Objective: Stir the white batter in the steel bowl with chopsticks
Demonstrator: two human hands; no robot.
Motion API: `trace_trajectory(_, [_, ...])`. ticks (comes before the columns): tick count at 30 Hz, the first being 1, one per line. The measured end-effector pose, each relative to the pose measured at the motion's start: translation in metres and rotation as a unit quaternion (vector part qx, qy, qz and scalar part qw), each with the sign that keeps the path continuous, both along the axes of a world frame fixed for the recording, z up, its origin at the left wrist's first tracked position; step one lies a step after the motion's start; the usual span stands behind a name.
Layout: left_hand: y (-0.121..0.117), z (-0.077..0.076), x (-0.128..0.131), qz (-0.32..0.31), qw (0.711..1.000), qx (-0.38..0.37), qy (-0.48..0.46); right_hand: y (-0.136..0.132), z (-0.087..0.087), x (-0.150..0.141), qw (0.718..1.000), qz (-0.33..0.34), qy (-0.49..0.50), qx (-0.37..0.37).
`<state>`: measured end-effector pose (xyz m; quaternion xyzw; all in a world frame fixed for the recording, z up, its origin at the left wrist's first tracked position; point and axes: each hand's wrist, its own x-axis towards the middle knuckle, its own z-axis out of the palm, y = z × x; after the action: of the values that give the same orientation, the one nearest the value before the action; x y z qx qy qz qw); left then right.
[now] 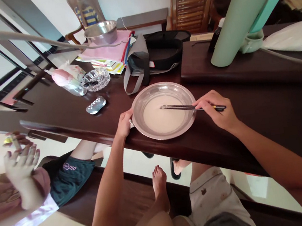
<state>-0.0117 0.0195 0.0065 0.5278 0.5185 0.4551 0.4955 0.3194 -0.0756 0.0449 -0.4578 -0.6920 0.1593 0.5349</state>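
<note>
A wide metal bowl point(138, 124) with a pale, milky mixture point(163, 120) in it stands near the front edge of the dark wooden table. My left hand point(125, 123) grips the bowl's left rim, and a bit of something whitish shows beside the fingers. In my right hand point(218, 111), over the right rim, is a pair of dark chopsticks point(181, 107). Their tips reach into the mixture near the middle of the bowl, with a little of it clinging there.
Behind the bowl lies a grey-black bag point(143, 59). A steel basin point(102, 33) rests on stacked papers. Left are a glass ashtray point(96, 79) and a shiny mouse-like object point(96, 105). A tall green cylinder point(244, 14) stands right. Another person's hands point(20, 161) are at far left.
</note>
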Motion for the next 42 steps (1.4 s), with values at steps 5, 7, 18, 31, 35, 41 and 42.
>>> trace_trajectory(5, [0.0002, -0.0007, 0.0008, -0.001, 1.000, -0.007, -0.026, 0.0011, -0.0001, 0.0019, 0.998, 0.005, 0.065, -0.024])
trace_trajectory(7, [-0.0001, 0.0001, 0.0013, 0.001, 1.000, -0.004, -0.030, 0.0010, -0.0005, 0.0010, 0.999, 0.026, 0.026, -0.024])
trace_trajectory(18, [-0.0035, 0.0013, 0.0018, -0.008, 0.999, 0.013, -0.030, -0.0017, 0.0020, -0.0023, 0.999, 0.045, -0.017, 0.005])
trace_trajectory(31, [-0.0047, 0.0009, 0.0010, 0.015, 1.000, -0.003, -0.014, -0.0025, 0.0041, 0.0013, 1.000, -0.005, 0.019, 0.009])
trace_trajectory(35, [-0.0035, -0.0017, -0.0001, 0.010, 1.000, -0.001, -0.007, -0.0030, 0.0031, 0.0002, 0.999, 0.031, 0.020, -0.007])
trace_trajectory(41, [-0.0054, 0.0000, -0.0002, 0.007, 0.999, 0.023, 0.026, -0.0034, 0.0019, 0.0025, 1.000, 0.001, 0.030, 0.001])
trace_trajectory(42, [-0.0060, 0.0009, 0.0001, 0.006, 0.999, 0.025, 0.034, -0.0035, 0.0022, 0.0029, 0.999, 0.002, 0.048, -0.004])
